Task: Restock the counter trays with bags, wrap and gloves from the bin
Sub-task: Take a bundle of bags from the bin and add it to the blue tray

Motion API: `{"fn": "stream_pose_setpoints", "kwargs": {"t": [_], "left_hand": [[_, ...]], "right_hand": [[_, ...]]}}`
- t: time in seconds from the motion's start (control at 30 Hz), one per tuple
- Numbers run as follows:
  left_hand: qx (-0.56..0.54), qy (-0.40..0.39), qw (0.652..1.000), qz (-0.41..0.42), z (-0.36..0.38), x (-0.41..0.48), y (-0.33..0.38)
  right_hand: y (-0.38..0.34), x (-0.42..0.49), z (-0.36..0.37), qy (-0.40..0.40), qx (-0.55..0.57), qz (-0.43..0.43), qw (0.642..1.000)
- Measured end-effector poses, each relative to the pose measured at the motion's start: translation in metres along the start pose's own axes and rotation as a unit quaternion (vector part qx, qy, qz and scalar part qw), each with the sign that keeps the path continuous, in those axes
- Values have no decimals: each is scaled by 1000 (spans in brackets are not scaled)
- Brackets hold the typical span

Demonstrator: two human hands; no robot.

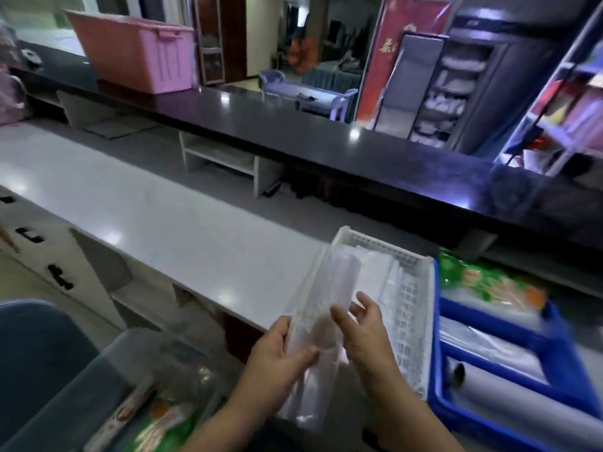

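Note:
A clear plastic packet holding a pale roll (323, 298) is held upright in front of me, over the near edge of the white counter. My left hand (280, 357) grips its lower part, thumb across the front. My right hand (362, 334) touches the packet's right side with fingers loosely spread. Just behind stands a white perforated tray (411, 308) with several white packs in it. To the right, a blue tray (509, 396) holds rolls of wrap and green printed packets (483, 278). A clear bin (156, 396) at lower left holds more printed packets.
The white counter (156, 207) runs left from the trays. Behind it is a higher black counter (293, 125) with a pink bin (137, 50) on it. Drawers with dark handles (29, 236) sit at the left.

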State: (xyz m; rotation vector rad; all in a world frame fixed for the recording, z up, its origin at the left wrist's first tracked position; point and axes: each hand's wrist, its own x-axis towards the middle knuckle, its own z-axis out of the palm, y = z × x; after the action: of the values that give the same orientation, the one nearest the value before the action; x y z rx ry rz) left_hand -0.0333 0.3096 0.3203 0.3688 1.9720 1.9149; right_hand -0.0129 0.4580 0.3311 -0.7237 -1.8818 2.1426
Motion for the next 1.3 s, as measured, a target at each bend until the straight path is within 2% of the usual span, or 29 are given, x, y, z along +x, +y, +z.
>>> {"fn": "stream_pose_setpoints", "kwargs": {"t": [0.1, 0.27, 0.33, 0.4, 0.43, 0.5, 0.6, 0.63, 0.7, 0.77, 0.87, 0.97, 1.07, 1.17, 1.23, 1.3], "left_hand": [[45, -81, 995, 25, 73, 5, 10], [195, -142, 968, 63, 171, 22, 20], [266, -155, 947, 90, 199, 32, 26], [349, -160, 915, 126, 218, 44, 34], [392, -160, 894, 148, 226, 51, 38], [476, -154, 842, 204, 241, 64, 46], [546, -155, 772, 286, 268, 79, 54], [559, -160, 752, 311, 277, 82, 54], [576, -176, 716, 351, 295, 89, 55], [583, -186, 694, 379, 312, 97, 55], [574, -184, 682, 414, 329, 114, 57], [557, -202, 694, 409, 339, 139, 56], [561, -198, 713, 372, 339, 170, 49], [619, -173, 701, 307, 335, 196, 31], [632, -200, 701, 262, 337, 205, 13], [630, -260, 692, 237, 344, 209, -7]], "right_hand": [[-13, 5, -84, 56, 134, 11, 989], [-29, 1, -206, 99, 154, -20, 983], [-36, -2, -247, 129, 119, -29, 984], [-45, -4, -281, 177, 0, -76, 981], [-51, -5, -295, 205, -83, -117, 968], [-64, -5, -316, 224, -255, -230, 912], [-78, 1, -331, 133, -501, -350, 780], [-81, 4, -334, 91, -570, -359, 733], [-85, 12, -339, 14, -681, -324, 657], [-85, 20, -343, -24, -746, -258, 614], [-89, 28, -354, 1, -758, -194, 623], [-92, 43, -369, 25, -772, -159, 614], [-97, 59, -389, 37, -784, -117, 608], [-98, 71, -410, 48, -789, -66, 609], [-96, 76, -422, 68, -785, -42, 614], [-94, 80, -431, 90, -776, -27, 623]]}}
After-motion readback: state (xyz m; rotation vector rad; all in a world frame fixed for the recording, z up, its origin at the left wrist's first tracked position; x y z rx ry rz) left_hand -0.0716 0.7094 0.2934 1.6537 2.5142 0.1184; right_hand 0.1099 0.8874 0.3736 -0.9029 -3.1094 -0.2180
